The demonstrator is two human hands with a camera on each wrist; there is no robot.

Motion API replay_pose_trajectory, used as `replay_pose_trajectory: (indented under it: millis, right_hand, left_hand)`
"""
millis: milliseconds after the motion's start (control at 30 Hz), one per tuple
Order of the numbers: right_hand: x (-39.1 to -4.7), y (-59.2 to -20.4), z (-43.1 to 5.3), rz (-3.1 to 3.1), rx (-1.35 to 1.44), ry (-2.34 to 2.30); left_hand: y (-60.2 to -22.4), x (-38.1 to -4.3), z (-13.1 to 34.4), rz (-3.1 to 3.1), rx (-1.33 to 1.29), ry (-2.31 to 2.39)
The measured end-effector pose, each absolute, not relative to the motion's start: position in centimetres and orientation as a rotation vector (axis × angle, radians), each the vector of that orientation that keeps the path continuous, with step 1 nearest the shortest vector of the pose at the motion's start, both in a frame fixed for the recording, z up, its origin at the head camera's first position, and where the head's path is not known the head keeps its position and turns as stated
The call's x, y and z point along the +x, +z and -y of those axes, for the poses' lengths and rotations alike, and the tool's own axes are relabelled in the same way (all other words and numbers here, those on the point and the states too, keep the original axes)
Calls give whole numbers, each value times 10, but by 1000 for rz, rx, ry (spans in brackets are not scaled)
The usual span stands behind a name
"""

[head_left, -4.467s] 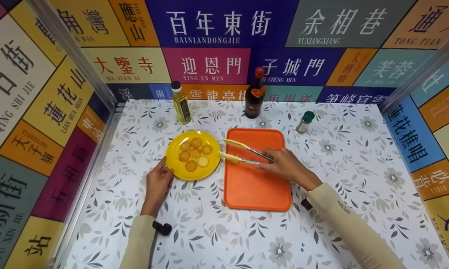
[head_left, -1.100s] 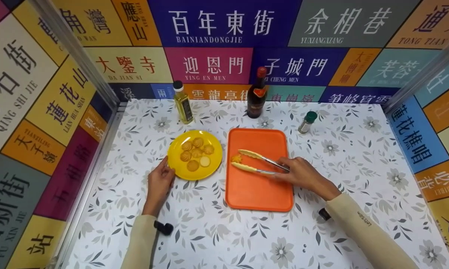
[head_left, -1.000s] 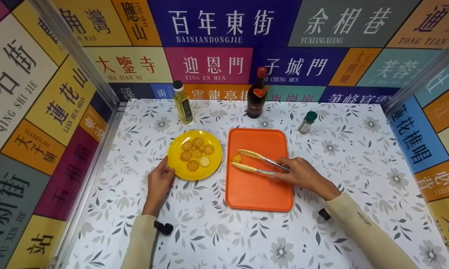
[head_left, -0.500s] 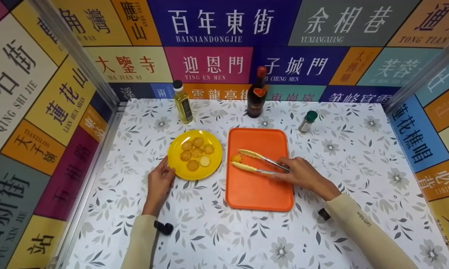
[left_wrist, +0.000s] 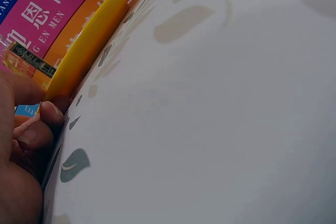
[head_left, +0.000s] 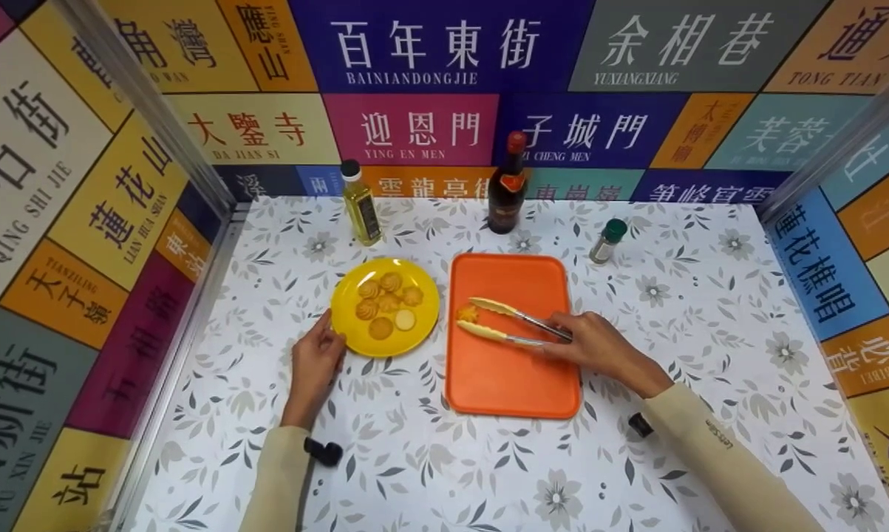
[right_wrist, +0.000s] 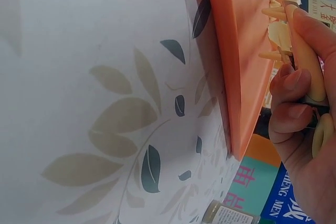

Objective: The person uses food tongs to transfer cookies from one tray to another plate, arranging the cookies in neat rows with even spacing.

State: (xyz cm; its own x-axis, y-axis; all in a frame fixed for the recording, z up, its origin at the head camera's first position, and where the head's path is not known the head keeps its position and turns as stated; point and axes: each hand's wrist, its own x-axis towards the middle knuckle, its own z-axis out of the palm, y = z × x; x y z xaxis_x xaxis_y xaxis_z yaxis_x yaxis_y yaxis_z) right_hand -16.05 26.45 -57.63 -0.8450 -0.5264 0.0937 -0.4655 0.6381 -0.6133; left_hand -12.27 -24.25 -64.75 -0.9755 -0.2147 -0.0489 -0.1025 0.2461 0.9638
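Observation:
A round yellow plate bears several cookies, some piped in swirls, others flat and round. My left hand pinches its left rim; in the left wrist view the thumb and fingers meet at the plate's edge. To the right lies an orange tray. Over it my right hand holds tongs with metal arms and cream tips. The tips are spread on either side of a small yellow-orange, flower-shaped piece at the tray's left side. Whether they touch it, I cannot tell.
Along the back stand an oil bottle, a dark bottle with a red cap and a small green-capped jar. Sign-patterned panels enclose the leaf-printed table at the back and sides.
Since the earliest frame, my right hand and the tongs have shifted right and slightly down, off the plate's edge and around the piece on the tray. Over the last second, nothing visibly moves.

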Motion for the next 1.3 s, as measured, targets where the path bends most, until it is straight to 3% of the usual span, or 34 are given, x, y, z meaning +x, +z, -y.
replay_pose_trajectory:
  millis: [1300]
  right_hand:
    - [-154,-580,-273,-2808,-881,-1010]
  left_hand:
    - [-648,-124,242,2451,346,-1789]
